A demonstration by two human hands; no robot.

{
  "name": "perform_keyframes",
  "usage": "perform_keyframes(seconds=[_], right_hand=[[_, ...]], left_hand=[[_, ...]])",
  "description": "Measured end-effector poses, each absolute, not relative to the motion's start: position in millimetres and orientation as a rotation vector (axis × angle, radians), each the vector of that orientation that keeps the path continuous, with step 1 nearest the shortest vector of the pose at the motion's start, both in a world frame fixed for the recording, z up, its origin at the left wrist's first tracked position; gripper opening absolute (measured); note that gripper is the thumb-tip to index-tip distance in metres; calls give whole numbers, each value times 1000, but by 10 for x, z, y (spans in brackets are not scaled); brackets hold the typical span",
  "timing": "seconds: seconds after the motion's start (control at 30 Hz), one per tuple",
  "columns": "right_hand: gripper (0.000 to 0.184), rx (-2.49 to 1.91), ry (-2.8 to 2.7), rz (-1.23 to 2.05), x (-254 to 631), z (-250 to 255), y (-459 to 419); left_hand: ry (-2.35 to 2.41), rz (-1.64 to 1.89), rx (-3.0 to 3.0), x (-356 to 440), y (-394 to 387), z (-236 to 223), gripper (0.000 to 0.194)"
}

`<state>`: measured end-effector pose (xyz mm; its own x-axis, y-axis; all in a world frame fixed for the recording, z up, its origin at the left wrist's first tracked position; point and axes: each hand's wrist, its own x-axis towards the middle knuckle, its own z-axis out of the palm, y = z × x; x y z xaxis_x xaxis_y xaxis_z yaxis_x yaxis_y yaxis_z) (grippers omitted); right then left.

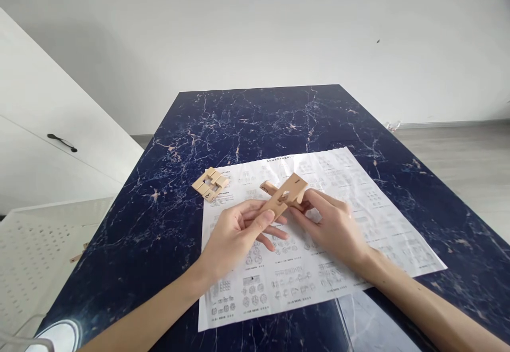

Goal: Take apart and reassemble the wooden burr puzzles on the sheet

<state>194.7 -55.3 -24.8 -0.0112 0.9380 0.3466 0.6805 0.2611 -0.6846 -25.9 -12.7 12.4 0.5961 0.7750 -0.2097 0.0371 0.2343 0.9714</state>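
My left hand (247, 230) grips the lower end of a flat wooden puzzle piece (294, 185) marked "1", thumb on top and the other fingers beneath. A second wooden puzzle piece (268, 187), marked with a number, passes crosswise through the slot of the first. On the right, my right hand (332, 222) pinches the other end of this crossing piece, its fingertips partly hidden behind the wood. Both pieces are held just above a printed instruction sheet (330, 171). A square-shaped wooden puzzle piece (210, 184), marked "3", lies over the sheet's upper left corner.
The sheet rests on a dark blue marble-patterned table (255, 118). A white cabinet (59, 108) and a perforated white chair (48, 240) stand on the left. Near the bottom left is a round, pale object (59, 336). A white wall rises behind the table.
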Motion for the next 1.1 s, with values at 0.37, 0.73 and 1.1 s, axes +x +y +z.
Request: perform_keyframes(seconds=[0.37, 0.73, 1.1], right_hand=[[22, -1531, -1834, 482, 1920, -217, -603], [25, -1474, -1849, 335, 1913, -251, -602], [22, -1421, -1889, 274, 1903, -236, -598]], left_hand=[[723, 550, 1246, -226, -234, 127, 34], [762, 618, 1239, -193, -322, 122, 34], [785, 645, 1235, -199, -338, 115, 37]])
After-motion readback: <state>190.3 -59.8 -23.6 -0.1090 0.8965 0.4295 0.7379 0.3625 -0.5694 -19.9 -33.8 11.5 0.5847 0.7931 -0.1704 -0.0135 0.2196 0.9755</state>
